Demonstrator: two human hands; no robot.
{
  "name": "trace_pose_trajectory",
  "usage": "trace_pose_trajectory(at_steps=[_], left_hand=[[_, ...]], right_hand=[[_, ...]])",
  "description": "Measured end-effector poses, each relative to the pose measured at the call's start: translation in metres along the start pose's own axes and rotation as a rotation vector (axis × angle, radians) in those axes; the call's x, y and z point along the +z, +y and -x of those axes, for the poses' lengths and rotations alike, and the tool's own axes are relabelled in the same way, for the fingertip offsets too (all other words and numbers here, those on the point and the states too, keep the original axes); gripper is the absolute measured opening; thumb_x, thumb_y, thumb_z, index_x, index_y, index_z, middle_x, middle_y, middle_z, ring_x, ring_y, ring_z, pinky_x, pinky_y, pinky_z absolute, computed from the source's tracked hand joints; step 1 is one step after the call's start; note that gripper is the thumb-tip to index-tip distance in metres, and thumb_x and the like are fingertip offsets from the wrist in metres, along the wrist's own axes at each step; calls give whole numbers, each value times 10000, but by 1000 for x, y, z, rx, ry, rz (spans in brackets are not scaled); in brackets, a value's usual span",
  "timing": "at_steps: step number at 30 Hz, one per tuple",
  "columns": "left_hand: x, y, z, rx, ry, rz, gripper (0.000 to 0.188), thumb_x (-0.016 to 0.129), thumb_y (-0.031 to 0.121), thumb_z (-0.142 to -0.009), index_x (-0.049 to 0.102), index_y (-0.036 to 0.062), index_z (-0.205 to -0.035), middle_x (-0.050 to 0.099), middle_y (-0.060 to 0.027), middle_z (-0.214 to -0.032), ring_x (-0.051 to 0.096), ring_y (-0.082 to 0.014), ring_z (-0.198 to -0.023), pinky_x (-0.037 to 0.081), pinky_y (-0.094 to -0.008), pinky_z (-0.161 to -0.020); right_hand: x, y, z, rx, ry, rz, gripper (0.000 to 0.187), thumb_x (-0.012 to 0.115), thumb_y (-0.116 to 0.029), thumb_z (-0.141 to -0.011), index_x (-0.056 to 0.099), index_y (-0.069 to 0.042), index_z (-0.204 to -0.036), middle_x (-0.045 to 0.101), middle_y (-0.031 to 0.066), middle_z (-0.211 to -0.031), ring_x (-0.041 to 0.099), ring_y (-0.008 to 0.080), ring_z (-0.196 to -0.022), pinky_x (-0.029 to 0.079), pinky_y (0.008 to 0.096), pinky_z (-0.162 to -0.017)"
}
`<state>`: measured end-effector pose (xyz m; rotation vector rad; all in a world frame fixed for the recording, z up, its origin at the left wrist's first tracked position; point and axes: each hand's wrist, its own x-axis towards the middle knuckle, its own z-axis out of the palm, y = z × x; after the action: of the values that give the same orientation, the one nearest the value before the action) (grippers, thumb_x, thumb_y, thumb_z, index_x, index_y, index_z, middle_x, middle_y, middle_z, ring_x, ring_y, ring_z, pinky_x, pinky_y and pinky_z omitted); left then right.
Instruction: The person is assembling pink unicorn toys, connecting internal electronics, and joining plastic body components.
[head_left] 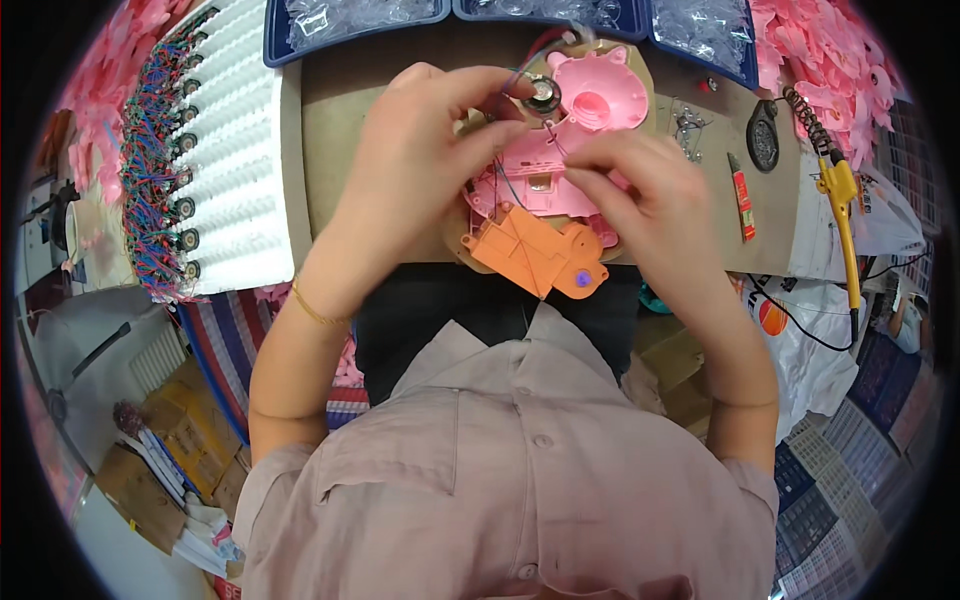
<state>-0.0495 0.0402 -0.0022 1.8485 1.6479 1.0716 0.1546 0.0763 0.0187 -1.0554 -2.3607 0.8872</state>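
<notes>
My left hand [425, 135] is closed, thumb and index finger at the edge of a small round black speaker [543, 94]. Coloured wires [512, 80] run past those fingertips. Beneath lies a pink plastic toy shell [600, 85] with a round cup-shaped end, its hollow side up. Over the shell's right side, my right hand [645, 185] pinches what looks like a thin wire [554, 138]; its very tip is hard to make out. Closer to my body, an orange plastic gearbox [530, 255] with a purple knob rests against the shell's near edge.
Blue trays [360, 38] of clear plastic parts line the back. A white ridged rack [235, 150] of wired speakers stands left. To the right are loose screws [688, 130], a glue tube [741, 195], a black oval piece [763, 135] and a yellow-handled soldering iron [845, 210] in its coiled holder.
</notes>
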Motion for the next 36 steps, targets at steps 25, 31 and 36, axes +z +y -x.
trace_pose_trajectory(at_steps=[25,31,36], left_hand=[[29,-9,10,47,151,40,174,730,120,-745,705,52,-904,645,-53,-752,543,-197,-731,453,-303,-637],[31,-9,9,42,162,45,168,724,121,-749,704,61,-905,641,-48,-752,542,-201,-740,452,-308,-647],[28,-8,9,60,139,11,160,716,123,-753,697,61,-900,644,-49,-766,547,-205,-770,456,-306,-665]], right_hand=[[27,7,-4,-224,67,386,99,668,-112,-779,678,-68,-867,622,21,-873,561,218,-865,390,393,-867],[22,7,-6,-262,-43,394,126,656,-114,-796,673,-43,-899,631,46,-906,575,223,-884,385,375,-874],[19,2,-14,-208,-111,409,112,659,-112,-796,674,-42,-881,632,55,-882,576,241,-878,401,371,-854]])
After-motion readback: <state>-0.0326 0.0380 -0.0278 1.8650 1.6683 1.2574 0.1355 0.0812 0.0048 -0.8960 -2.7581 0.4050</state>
